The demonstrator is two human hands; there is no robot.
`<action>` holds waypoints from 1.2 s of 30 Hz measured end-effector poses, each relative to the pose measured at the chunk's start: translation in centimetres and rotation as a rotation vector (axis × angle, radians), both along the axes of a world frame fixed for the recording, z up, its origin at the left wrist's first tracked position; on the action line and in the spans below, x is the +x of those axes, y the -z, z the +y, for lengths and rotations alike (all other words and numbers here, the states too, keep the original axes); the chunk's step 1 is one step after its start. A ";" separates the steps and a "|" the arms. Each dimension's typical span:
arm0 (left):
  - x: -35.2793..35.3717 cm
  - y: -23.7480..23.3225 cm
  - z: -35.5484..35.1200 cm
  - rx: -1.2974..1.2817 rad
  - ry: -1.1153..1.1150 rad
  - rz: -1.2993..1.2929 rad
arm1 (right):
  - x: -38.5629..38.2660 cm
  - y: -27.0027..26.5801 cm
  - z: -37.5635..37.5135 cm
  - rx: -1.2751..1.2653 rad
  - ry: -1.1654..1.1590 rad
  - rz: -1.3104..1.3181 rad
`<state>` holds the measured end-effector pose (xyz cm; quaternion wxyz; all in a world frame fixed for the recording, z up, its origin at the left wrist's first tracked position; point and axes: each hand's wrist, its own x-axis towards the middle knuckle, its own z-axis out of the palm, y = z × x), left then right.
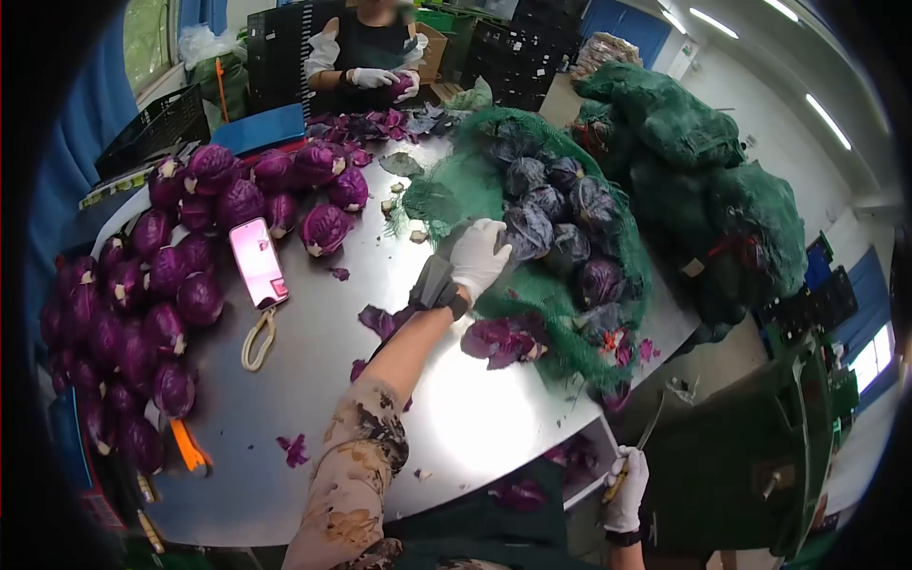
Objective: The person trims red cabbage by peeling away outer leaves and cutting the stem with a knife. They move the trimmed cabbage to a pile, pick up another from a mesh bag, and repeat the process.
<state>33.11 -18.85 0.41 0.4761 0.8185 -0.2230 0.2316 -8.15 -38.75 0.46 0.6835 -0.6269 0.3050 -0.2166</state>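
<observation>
My left hand [480,256], in a white glove, is at the near left side of the open green net bag [638,256]. Its fingers curl over a dull, dusky red cabbage [458,236], mostly hidden beneath the glove. Several more unpeeled red cabbages [545,201] lie in the bag just beyond. Low on the right, past the table edge, my gloved right hand [627,489] grips a knife [653,423] by its yellowish handle, with the thin blade pointing up. Loose purple leaves [503,342] lie near my left wrist.
Glossy peeled red cabbages [133,332] are piled on the left of the metal table [313,408]. A phone [257,263] with a cord and an orange-handled tool [188,446] lie nearby. Across the table, another person [370,57] holds a cabbage. Full green net sacks [703,180] stand right.
</observation>
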 end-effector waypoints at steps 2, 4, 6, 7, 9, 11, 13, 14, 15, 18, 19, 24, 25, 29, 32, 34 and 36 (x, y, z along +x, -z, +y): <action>2.6 -0.1 -1.0 0.088 -0.090 -0.016 | 2.6 -1.3 1.0 -0.120 -0.054 0.084; 5.6 0.5 -1.7 0.189 -0.222 -0.036 | 4.4 -0.6 1.0 -0.160 -0.138 0.113; 7.6 1.3 -0.9 0.271 -0.286 0.112 | 6.0 0.5 1.1 -0.149 -0.157 0.126; 8.7 2.3 0.0 0.174 -0.149 0.326 | 6.8 1.0 1.2 -0.134 -0.211 0.082; 9.7 2.6 2.5 0.073 -0.005 0.435 | 8.4 1.9 1.5 -0.102 -0.205 0.086; 9.5 2.9 4.2 0.098 0.080 0.465 | 9.6 2.1 2.2 -0.098 -0.185 0.124; 8.4 1.7 5.4 0.241 0.193 0.517 | 11.2 2.2 3.5 -0.080 -0.223 0.076; 8.2 2.0 5.1 0.320 0.273 0.529 | 11.9 2.1 4.2 -0.064 -0.230 0.091; 7.1 2.2 4.4 0.379 0.225 0.428 | 12.3 1.8 4.9 -0.047 -0.249 0.110; 4.3 1.3 3.0 0.424 0.209 0.427 | 12.2 2.5 5.3 -0.033 -0.330 0.090; 4.0 1.6 2.8 0.344 0.245 0.498 | 11.8 2.6 5.4 -0.029 -0.341 0.098; 1.0 1.3 3.5 -0.205 0.254 0.464 | 9.2 -1.2 7.4 -0.110 -0.352 0.201; 1.0 2.9 3.1 -0.275 0.212 0.359 | 7.9 -1.3 7.2 -0.098 -0.364 0.167; -6.1 -1.7 7.7 -0.436 0.295 0.362 | 5.7 -1.6 5.7 -0.127 -0.497 0.055; -13.9 -3.2 12.1 -0.367 0.195 0.353 | 6.7 -1.9 6.1 -0.036 -0.632 0.019; -19.9 -3.9 14.4 -0.194 -0.018 0.318 | 8.3 -2.8 8.3 -0.028 -0.740 0.048; -25.4 -3.1 16.0 0.021 -0.256 0.239 | 10.0 -0.9 10.2 -0.082 -0.895 -0.016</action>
